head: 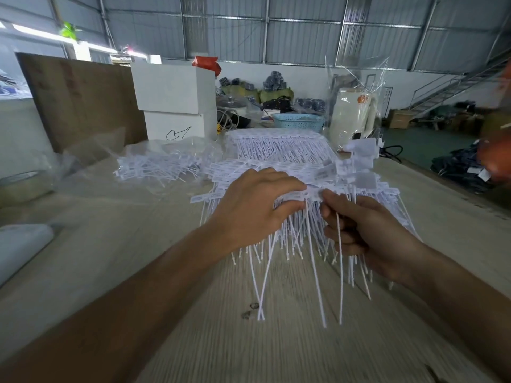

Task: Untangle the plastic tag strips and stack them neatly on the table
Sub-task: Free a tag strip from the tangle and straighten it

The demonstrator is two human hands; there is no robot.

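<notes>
A pile of white plastic tag strips (301, 239) lies in front of me on the pale wooden table (166, 272), thin tails fanned toward me. My left hand (249, 211) pinches the flat head end of a strip at the top of the pile. My right hand (362, 230) grips several tails with curled fingers, its thumb by the same head end. Behind it a neater stack of tag strips (282, 145) lies flat. A tangled heap of tag strips (154, 167) sits to the left, partly under clear plastic.
White boxes (177, 103) and a brown board (83, 100) stand at the table's back left. A blue basket (298, 123) and a cream kettle (354, 117) in clear wrap stand at the back right. A white object (19, 244) lies at the left edge.
</notes>
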